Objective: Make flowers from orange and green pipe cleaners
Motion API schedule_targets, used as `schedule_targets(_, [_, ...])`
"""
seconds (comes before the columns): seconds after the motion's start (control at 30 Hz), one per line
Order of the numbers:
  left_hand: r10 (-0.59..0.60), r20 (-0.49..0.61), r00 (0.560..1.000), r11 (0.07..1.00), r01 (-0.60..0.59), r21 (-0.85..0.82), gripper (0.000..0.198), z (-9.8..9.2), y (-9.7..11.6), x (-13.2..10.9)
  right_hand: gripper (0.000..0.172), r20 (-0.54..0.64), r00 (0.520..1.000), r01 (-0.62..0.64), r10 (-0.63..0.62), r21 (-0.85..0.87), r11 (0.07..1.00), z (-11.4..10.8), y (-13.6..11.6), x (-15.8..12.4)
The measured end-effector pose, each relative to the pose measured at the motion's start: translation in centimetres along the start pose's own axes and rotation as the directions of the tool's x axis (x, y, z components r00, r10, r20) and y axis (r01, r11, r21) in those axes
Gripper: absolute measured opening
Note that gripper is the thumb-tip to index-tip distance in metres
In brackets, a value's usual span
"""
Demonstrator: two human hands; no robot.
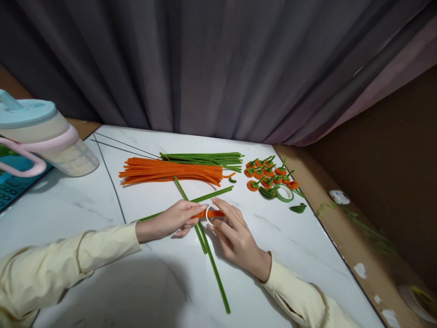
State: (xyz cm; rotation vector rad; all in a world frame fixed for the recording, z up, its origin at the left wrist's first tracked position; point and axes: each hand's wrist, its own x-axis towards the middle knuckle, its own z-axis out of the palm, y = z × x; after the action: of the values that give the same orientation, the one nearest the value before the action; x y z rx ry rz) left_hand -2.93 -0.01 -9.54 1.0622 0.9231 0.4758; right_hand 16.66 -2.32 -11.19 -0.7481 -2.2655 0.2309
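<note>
My left hand (179,217) is closed, thumb and fingers pinching one end of a short orange fuzzy chenille strip (202,213). My right hand (235,230) is curled around a thin white ring (207,217), its fingers on the ring's right side. The orange strip shows behind the ring, with its far end among the right fingers. Loose green pipe cleaners (218,282) lie crossed on the table beneath both hands. Beyond them sit a bundle of orange pipe cleaners (174,171) and a bundle of green pipe cleaners (208,158).
Several small orange chenille flowers with green stems (268,171) are grouped at the right, beside a roll of green tape (285,193). Green leaf-shaped pieces (297,208) lie nearby. A tumbler with a blue lid (71,152) stands at the left. A curtain (205,68) hangs behind the table.
</note>
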Motion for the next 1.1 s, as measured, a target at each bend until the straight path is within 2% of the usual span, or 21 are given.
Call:
schedule_targets(0.27, [-0.009,-0.01,1.0,1.0,0.008,-0.014,0.043,0.08,0.13,0.03,0.019,-0.128,0.991,0.026,-0.024,0.014,1.0,-0.36,-0.32,-0.17])
schedule_targets(0.47, [0.004,0.01,1.0,1.0,-0.004,-0.003,0.043,-0.06,-0.08,-0.02,0.017,-0.091,0.995,0.042,-0.044,-0.027,0.999,-0.38,-0.48,0.09])
schedule_targets(0.63, [0.012,0.025,1.0,1.0,-0.012,0.002,0.044,-0.09,-0.06,0.02,0.023,-0.058,0.994,0.093,-0.095,-0.044,0.995,-0.24,-0.21,-0.08])
schedule_targets(1.1, [0.013,0.018,1.0,1.0,-0.013,-0.018,0.044,-0.07,-0.09,0.14,0.022,-0.061,0.996,0.059,-0.059,-0.009,0.998,-0.22,-0.05,-0.26])
